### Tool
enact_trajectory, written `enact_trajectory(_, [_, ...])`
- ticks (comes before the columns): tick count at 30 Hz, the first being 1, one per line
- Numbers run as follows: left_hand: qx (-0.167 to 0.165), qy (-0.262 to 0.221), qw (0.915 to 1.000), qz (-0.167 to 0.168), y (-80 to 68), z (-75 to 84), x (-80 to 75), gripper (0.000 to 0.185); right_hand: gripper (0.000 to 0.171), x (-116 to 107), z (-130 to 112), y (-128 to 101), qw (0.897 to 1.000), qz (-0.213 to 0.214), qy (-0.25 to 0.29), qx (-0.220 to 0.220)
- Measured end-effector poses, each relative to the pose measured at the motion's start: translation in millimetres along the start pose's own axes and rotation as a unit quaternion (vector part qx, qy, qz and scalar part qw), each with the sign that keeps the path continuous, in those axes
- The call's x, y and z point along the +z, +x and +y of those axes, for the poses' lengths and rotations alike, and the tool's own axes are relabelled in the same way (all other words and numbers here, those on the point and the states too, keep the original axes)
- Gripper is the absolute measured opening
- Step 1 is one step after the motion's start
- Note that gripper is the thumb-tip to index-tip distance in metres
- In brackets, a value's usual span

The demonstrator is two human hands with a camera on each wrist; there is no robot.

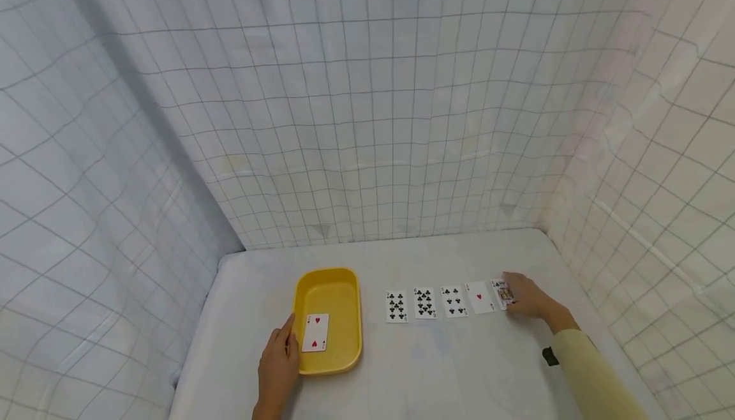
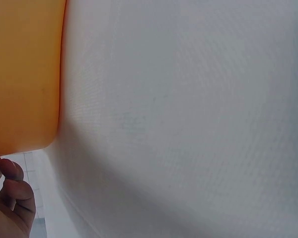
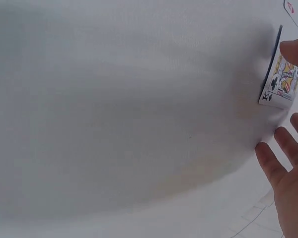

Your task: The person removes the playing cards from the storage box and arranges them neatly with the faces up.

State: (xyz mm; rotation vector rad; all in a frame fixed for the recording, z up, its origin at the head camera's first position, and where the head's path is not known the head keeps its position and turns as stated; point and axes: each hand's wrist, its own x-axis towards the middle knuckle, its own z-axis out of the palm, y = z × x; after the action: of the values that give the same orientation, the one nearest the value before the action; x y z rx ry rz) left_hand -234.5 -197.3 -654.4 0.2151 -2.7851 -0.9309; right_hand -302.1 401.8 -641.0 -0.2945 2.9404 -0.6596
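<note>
Your pale yellow sleeve [image 1: 597,375] lies nearest the head camera at the lower right, a small dark object [image 1: 549,357] beside its cuff. Your right hand [image 1: 527,295] is at the king of clubs [image 1: 501,292], the last card on the right of a row on the white table [image 1: 430,369]. In the right wrist view your thumb lies over the card's face and three fingers stretch out past its corner; your index finger is hidden there, so I cannot tell whether you have the card pinched.

Your left hand [image 1: 278,362] holds the yellow tray [image 1: 358,324] at its left rim, fingers bent. Inside, toward that side, lies a card with two hearts [image 1: 315,332].

As I judge it, the king could slip or bend if your thumb bears down without a fingertip under its edge, since a thin card on cloth gives little to catch. A sideways drag could knock the ace of hearts [image 1: 480,297], which lies just beside it. Pulling on one rim could tip the tray or slide its card.

Three club cards, the left one [image 1: 397,307], the middle one [image 1: 425,303] and the right one [image 1: 454,301], lie between the tray and the ace, in the way of any low sweep. A checked curtain [image 1: 373,88] closes off the back and both sides.
</note>
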Motion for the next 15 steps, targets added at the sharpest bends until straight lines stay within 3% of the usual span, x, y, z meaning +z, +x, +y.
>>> enact_trajectory(7, [0.005,-0.005,0.9999,-0.009,-2.4,-1.3,2.5,0.046,0.081,-3.3,-1.9,-18.5,0.997,0.049,0.049,0.036])
enact_trajectory(15, [0.01,-0.009,0.9999,0.007,-0.2,-3.1,1.1,0.046,0.081,-6.8,-48.5,2.5,0.996,0.074,0.057,0.017])
